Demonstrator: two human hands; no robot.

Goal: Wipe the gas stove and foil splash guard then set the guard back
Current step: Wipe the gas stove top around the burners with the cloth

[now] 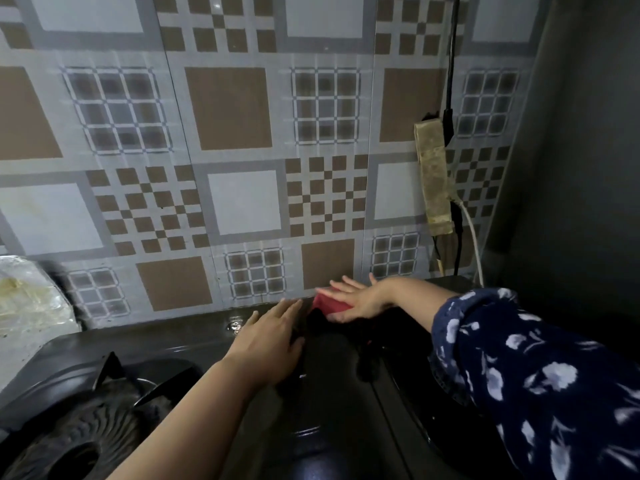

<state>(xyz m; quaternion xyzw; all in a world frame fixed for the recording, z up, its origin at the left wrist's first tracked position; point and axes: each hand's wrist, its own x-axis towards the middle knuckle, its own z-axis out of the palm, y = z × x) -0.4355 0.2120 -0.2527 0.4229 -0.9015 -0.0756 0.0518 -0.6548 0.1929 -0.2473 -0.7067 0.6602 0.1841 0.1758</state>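
Observation:
The dark gas stove (194, 344) fills the lower half of the view, with its left burner and pan support (114, 386) at the lower left. My left hand (268, 344) lies flat on the stove top near its back edge, fingers apart. My right hand (356, 297) presses a red cloth (329, 303) down at the stove's back edge, close to the wall. A crumpled foil splash guard (31, 299) shows at the far left, leaning by the wall.
A patterned tiled wall (242, 168) stands right behind the stove. A dirty power strip (433, 178) with black and white cables hangs on the wall at the right. A dark grey wall panel (581, 168) closes off the right side.

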